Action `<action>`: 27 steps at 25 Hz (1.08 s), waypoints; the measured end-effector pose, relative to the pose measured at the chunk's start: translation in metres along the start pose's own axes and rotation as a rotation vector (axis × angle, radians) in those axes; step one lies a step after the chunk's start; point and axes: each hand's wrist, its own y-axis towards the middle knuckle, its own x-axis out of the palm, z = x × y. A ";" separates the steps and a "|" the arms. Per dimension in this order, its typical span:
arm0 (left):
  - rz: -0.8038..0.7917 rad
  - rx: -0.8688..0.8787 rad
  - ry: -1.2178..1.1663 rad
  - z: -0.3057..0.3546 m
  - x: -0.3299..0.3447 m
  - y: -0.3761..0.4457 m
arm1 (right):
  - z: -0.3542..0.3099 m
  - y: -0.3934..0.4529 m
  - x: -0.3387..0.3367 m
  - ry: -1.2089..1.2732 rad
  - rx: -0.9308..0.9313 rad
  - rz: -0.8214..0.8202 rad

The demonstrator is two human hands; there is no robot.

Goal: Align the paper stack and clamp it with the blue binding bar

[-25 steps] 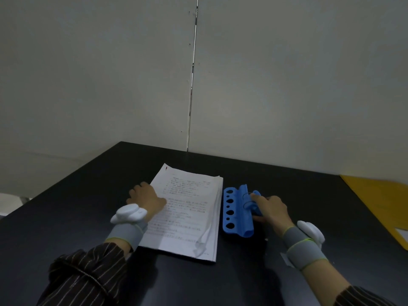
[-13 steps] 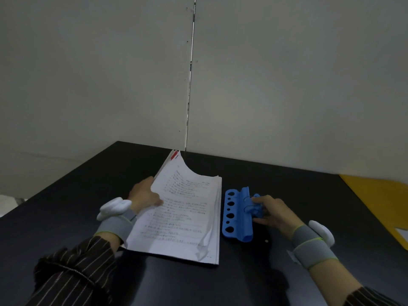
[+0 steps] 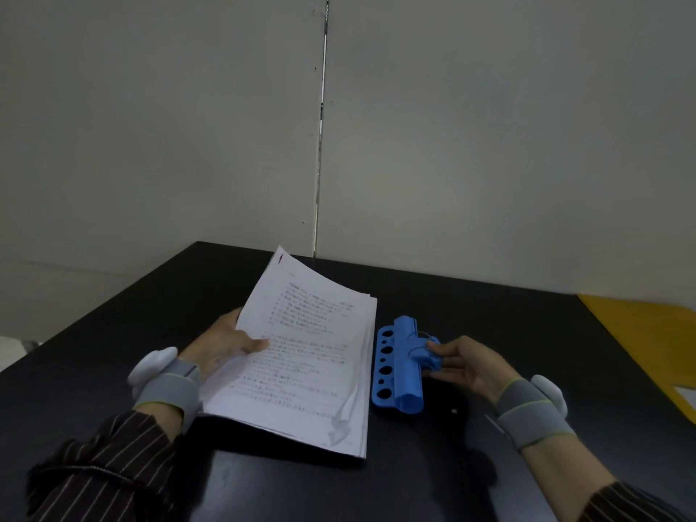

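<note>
A black table (image 3: 470, 480) is set against a plain grey-white wall (image 3: 150, 126), which is divided by a vertical seam (image 3: 322, 118) running down to the table's far edge. A yellow sheet (image 3: 655, 344) is laid at the table's right side. The scene is dimly and evenly lit.

On the desk (image 3: 113, 333) lie 1 paper stack (image 3: 301, 356) and 1 blue binding bar (image 3: 405, 365). 2 hands show, left (image 3: 222, 346) and right (image 3: 470, 365). 1 yellow folder (image 3: 647, 340) sits at the edge.
</note>
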 end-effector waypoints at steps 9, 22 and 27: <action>-0.039 0.021 -0.028 -0.002 0.006 0.001 | 0.007 0.007 0.030 0.070 -0.005 -0.052; -0.063 0.018 0.001 -0.009 0.010 0.007 | 0.013 0.009 0.038 0.057 -0.048 -0.092; -0.023 0.003 0.018 -0.009 0.015 0.007 | 0.014 0.009 0.035 0.027 -0.082 -0.116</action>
